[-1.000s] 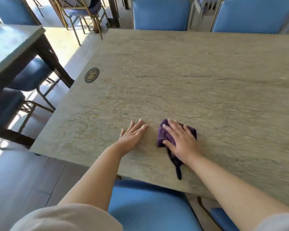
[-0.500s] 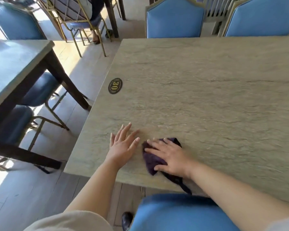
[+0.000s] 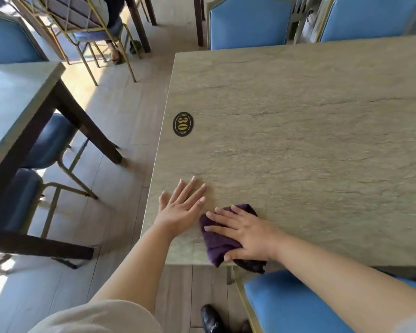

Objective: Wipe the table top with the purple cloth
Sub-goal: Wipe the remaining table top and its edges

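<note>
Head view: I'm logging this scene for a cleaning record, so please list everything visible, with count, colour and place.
table: one, beige stone-look, centre and right
number plate: one, black oval with gold 30, near the table's left edge
cloth: one, purple, at the table's near edge, one end hanging over
chairs: two blue at the far side, one blue at the near side
second table: one, grey top, dark legs, left
shoe: one, black, on the floor below
left hand: flat on the table, beside the cloth
right hand: flat on the cloth

Restaurant (numbered table plaque (image 3: 183, 124))
</note>
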### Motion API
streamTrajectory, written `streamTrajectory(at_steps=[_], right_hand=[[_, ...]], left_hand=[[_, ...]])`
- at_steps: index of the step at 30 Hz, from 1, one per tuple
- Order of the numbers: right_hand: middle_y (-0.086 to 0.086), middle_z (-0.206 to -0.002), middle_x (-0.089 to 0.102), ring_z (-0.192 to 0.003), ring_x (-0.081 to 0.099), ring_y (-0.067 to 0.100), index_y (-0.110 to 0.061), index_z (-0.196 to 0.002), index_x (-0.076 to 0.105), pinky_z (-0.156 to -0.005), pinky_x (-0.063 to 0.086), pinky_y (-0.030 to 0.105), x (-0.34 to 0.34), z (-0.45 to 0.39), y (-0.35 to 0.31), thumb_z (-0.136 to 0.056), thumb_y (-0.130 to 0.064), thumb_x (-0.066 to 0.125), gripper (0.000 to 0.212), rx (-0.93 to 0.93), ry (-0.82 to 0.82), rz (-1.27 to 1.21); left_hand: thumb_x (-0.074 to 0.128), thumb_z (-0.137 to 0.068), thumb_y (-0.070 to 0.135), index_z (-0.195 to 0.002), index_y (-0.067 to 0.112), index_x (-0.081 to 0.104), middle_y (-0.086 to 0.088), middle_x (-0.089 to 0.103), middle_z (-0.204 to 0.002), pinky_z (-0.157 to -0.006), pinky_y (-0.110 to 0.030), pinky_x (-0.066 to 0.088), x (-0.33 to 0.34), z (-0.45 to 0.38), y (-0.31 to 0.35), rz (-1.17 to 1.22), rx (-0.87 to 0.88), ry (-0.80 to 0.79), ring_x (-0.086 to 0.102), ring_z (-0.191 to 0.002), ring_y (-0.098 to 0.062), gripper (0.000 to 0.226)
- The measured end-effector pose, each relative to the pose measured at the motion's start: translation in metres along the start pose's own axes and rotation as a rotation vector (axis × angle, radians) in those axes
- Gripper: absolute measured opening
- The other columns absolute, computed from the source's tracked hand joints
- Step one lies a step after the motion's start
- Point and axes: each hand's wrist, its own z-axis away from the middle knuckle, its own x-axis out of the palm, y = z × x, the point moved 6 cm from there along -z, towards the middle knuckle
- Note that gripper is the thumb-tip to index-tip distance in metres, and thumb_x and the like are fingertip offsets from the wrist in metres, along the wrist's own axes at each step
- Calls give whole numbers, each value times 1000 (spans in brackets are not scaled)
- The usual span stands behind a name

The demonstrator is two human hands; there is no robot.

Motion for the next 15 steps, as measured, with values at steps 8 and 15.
streamTrajectory(at_steps=[8, 15], right_hand=[[-2, -161, -9, -148, -7, 18, -27, -152, 5, -117, -8, 39, -22, -53, 65, -90, -67, 29, 78, 730, 208, 25], [-9, -160, -10, -146, -15, 11, -30, -152, 8, -116, -14, 34, 7, -49, -30, -89, -67, 25, 75, 94, -7, 3]], left_hand=[[14, -104, 45, -150, 47, 6, 37, -2, -149, -111, -22, -21, -7, -6, -15, 324, 39, -36, -12, -134, 23, 47], [16, -103, 44, -151, 42, 12, 32, 7, -151, -115, -21, -10, -15, -10, -23, 384, 106, -29, -3, -140, 15, 48]])
